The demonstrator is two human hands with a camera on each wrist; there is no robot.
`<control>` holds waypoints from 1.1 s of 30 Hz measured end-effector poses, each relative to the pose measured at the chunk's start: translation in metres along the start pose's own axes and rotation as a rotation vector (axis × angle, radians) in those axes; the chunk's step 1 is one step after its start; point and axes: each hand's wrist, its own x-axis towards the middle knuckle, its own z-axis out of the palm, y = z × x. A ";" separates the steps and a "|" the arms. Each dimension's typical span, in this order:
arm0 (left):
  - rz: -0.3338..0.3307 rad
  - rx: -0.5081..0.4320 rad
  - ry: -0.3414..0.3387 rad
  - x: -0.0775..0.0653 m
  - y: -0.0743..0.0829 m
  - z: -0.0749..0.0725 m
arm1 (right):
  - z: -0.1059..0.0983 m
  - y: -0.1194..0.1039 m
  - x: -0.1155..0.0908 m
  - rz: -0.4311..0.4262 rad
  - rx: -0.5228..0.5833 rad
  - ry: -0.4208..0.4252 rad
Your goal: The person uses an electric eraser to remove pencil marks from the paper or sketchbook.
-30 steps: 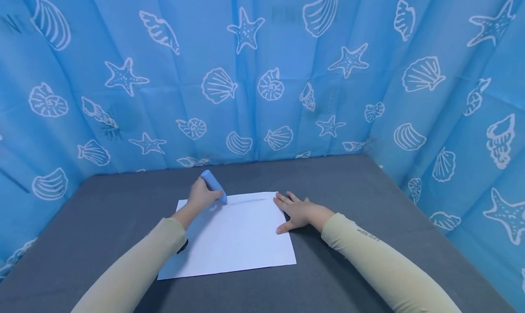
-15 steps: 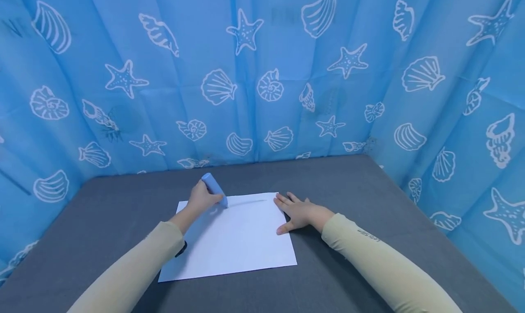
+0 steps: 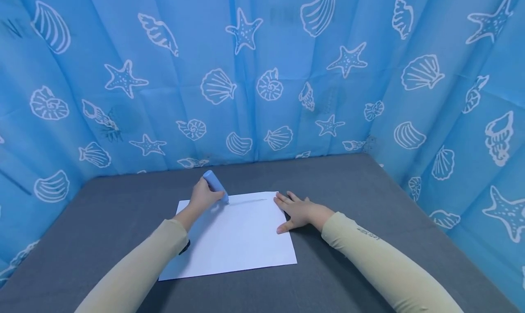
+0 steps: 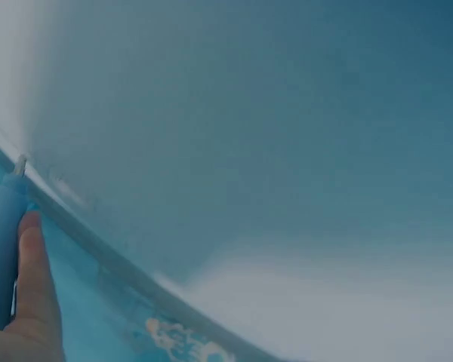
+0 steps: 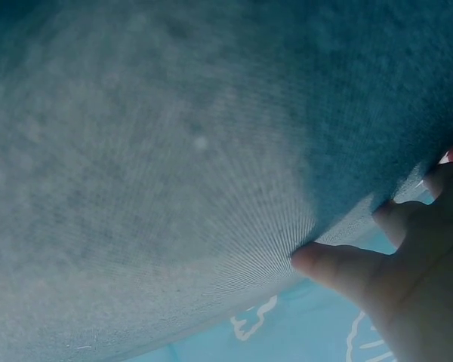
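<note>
My left hand (image 3: 202,197) grips a thick blue pen-like tube (image 3: 214,185) near the far edge of a white sheet of paper (image 3: 242,240). In the left wrist view the tube (image 4: 3,241) shows a narrow silver tip, and one finger lies along its side. The tip is right at the left end of a faint grey line (image 3: 248,201) that runs along the top of the sheet. My right hand (image 3: 298,211) rests with spread fingers on the sheet's right edge. In the right wrist view its fingertips (image 5: 308,259) touch down on the grey cloth.
The paper lies on a table covered in dark grey cloth (image 3: 340,181). Blue curtains (image 3: 279,44) printed with white shells and starfish stand behind it and along both sides. A black band (image 3: 185,247) shows at my left wrist.
Since half a second ago the tube's tip has shifted slightly toward the paper's far edge. My right hand keeps its place on the sheet.
</note>
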 end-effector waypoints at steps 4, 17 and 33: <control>0.000 -0.007 0.005 -0.002 -0.003 -0.001 | 0.000 -0.001 0.001 -0.006 0.003 -0.001; -0.049 -0.023 -0.029 -0.003 0.003 -0.005 | 0.001 -0.002 0.002 0.007 0.003 0.011; -0.101 -0.096 -0.054 -0.001 0.003 -0.009 | -0.001 0.000 -0.001 0.015 0.004 -0.003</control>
